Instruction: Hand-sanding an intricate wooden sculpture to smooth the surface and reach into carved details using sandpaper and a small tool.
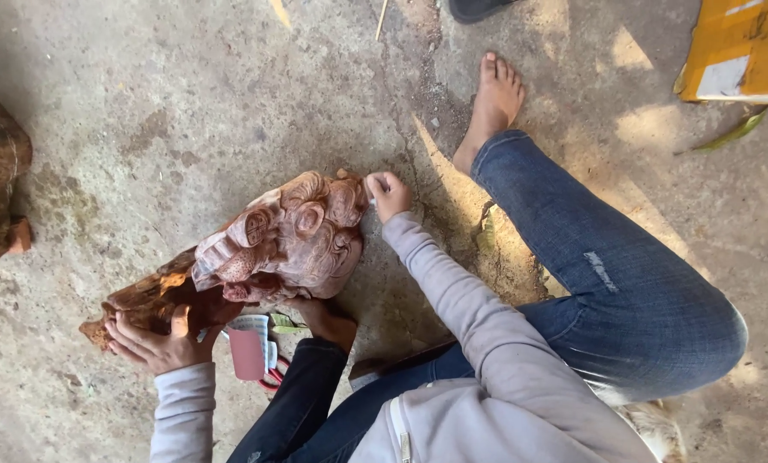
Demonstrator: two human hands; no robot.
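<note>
The reddish wooden carving lay tilted on the concrete floor, against the person's knee. The left hand gripped its lower end, fingers wrapped around it. At the carving's top, the right hand pinched a small pale piece, fingers together.

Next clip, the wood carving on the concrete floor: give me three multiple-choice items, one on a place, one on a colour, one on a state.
1. Where is the left hand?
A. on the lower end of the carving
B. on the knee
C. on the yellow box

2. What colour are the trousers?
A. blue
B. white
C. red

3. How is the foot?
A. bare
B. in a boot
C. in a sock

Key: 1 A, its fingers wrap the carving's low end; 2 A, blue denim covers the bent leg; 3 A, the toes show.
</note>
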